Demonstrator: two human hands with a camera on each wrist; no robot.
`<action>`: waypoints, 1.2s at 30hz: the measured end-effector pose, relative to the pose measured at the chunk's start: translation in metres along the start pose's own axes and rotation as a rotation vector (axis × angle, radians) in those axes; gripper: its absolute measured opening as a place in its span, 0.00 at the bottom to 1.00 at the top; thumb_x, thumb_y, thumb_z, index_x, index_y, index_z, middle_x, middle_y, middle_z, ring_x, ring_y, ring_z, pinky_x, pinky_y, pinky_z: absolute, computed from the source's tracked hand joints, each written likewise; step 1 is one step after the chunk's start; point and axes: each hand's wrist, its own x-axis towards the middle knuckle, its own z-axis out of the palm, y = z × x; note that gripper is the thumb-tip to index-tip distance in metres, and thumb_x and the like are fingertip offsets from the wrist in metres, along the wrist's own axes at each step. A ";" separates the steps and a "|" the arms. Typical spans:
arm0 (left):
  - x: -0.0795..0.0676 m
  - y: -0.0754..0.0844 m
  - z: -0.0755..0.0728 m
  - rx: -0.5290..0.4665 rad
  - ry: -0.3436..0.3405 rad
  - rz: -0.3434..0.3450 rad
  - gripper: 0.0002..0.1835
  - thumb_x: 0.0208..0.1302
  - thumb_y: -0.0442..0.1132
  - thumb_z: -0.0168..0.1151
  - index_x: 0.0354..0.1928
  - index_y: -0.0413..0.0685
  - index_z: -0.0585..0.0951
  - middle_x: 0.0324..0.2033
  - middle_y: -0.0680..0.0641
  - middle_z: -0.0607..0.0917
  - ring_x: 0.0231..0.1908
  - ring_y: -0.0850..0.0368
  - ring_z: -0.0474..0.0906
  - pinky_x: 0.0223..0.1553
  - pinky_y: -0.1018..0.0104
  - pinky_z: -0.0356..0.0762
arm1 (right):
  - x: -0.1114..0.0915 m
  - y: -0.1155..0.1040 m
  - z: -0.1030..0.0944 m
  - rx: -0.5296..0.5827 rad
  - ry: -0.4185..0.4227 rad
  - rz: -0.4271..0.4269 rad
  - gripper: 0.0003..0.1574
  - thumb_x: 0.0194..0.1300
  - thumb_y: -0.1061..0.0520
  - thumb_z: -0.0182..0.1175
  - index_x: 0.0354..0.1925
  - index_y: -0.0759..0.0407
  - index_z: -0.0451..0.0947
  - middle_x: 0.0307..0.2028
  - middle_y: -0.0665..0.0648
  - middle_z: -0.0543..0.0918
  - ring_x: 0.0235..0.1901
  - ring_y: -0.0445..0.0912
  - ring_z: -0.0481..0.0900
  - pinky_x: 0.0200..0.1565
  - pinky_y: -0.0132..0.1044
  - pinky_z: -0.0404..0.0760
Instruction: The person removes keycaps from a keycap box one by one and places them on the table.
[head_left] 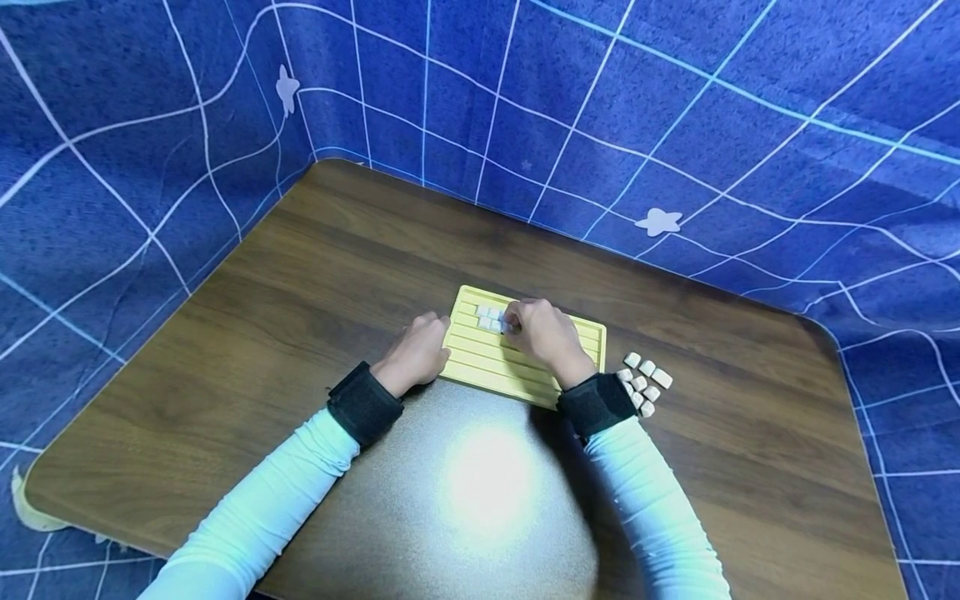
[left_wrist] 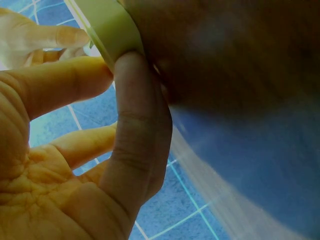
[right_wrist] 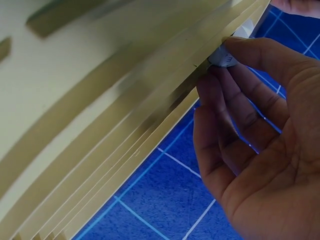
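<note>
A yellow ridged tray [head_left: 487, 367] lies on the table in the head view, with several white keycaps [head_left: 485, 311] set in its upper rows left of centre. At its left edge, my left hand [head_left: 422, 352] grips the rim; in the left wrist view the thumb and a finger pinch the tray's edge [left_wrist: 112, 30]. Over the tray, my right hand [head_left: 551, 337] pinches a white keycap [right_wrist: 221, 57] with dark marks between thumb and fingertips, low in a row beside the placed ones. The fingers partly hide this keycap.
Several loose cream-coloured keycaps [head_left: 647, 368] lie on the wooden table [head_left: 337, 250] to the right of the tray, close beside the right wrist's black band [head_left: 596, 404]. A blue curtain [head_left: 480, 100] with white lines surrounds the table's far and side edges.
</note>
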 end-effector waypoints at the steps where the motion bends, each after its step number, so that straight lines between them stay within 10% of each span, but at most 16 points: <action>1: 0.000 0.000 0.000 -0.001 0.009 0.005 0.18 0.57 0.32 0.60 0.49 0.30 0.76 0.39 0.35 0.78 0.37 0.39 0.77 0.38 0.45 0.80 | 0.000 0.000 0.000 0.001 -0.004 0.007 0.08 0.55 0.56 0.63 0.36 0.51 0.83 0.35 0.51 0.86 0.33 0.46 0.82 0.32 0.47 0.84; 17: 0.002 -0.002 -0.001 -0.003 -0.044 -0.007 0.21 0.60 0.33 0.57 0.55 0.28 0.72 0.49 0.30 0.77 0.46 0.37 0.75 0.48 0.44 0.78 | -0.016 0.016 -0.015 0.029 0.040 0.025 0.07 0.53 0.55 0.65 0.34 0.53 0.81 0.33 0.51 0.83 0.31 0.46 0.80 0.30 0.47 0.83; 36: 0.001 0.001 -0.004 -0.015 -0.081 -0.029 0.24 0.63 0.34 0.55 0.60 0.29 0.69 0.52 0.30 0.76 0.49 0.38 0.73 0.51 0.45 0.76 | -0.056 0.084 -0.046 0.020 0.176 0.032 0.09 0.50 0.57 0.66 0.33 0.59 0.81 0.30 0.58 0.85 0.28 0.49 0.81 0.27 0.50 0.82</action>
